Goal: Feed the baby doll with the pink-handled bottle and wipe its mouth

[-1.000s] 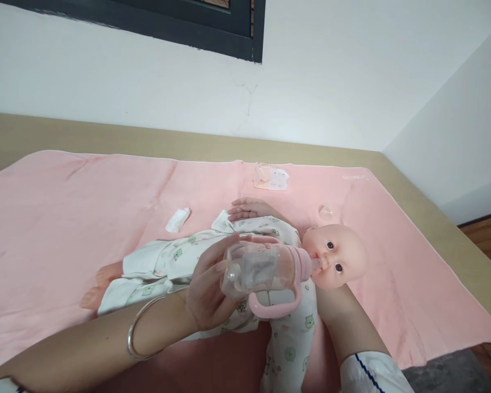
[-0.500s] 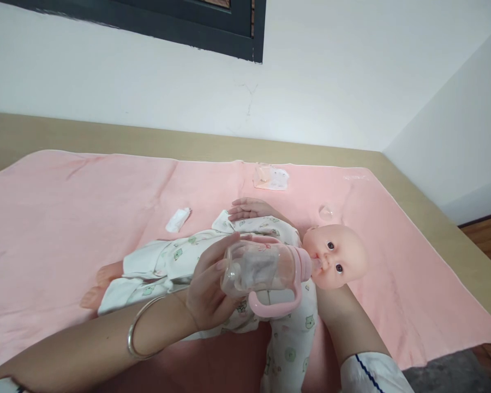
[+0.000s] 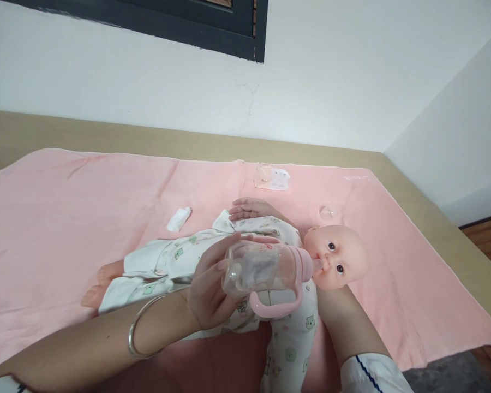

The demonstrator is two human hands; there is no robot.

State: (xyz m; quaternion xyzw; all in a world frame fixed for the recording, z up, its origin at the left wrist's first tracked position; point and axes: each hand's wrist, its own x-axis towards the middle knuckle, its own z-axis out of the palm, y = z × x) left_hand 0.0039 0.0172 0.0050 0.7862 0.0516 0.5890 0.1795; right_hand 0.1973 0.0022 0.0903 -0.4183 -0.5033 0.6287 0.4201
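Note:
A bald baby doll (image 3: pixel 337 255) in a white patterned suit lies on its back, its head to the right. My left hand (image 3: pixel 215 278) is closed around the base of a clear feeding bottle (image 3: pixel 265 267) with pink handles. The bottle lies nearly level above the doll's chest, its teat touching the doll's mouth. My right forearm passes beneath the doll's neck. On the doll's far side my right hand (image 3: pixel 253 208) shows, fingers stretched out beside the doll's sleeve; part of it is hidden behind the suit.
A pink mat (image 3: pixel 106 191) covers much of the wooden table (image 3: pixel 229 141). Beyond the doll lie a small white crumpled item (image 3: pixel 179 219), a printed clear packet (image 3: pixel 272 178) and a small clear cap (image 3: pixel 326 212). A white wall (image 3: pixel 167 93) rises behind the table.

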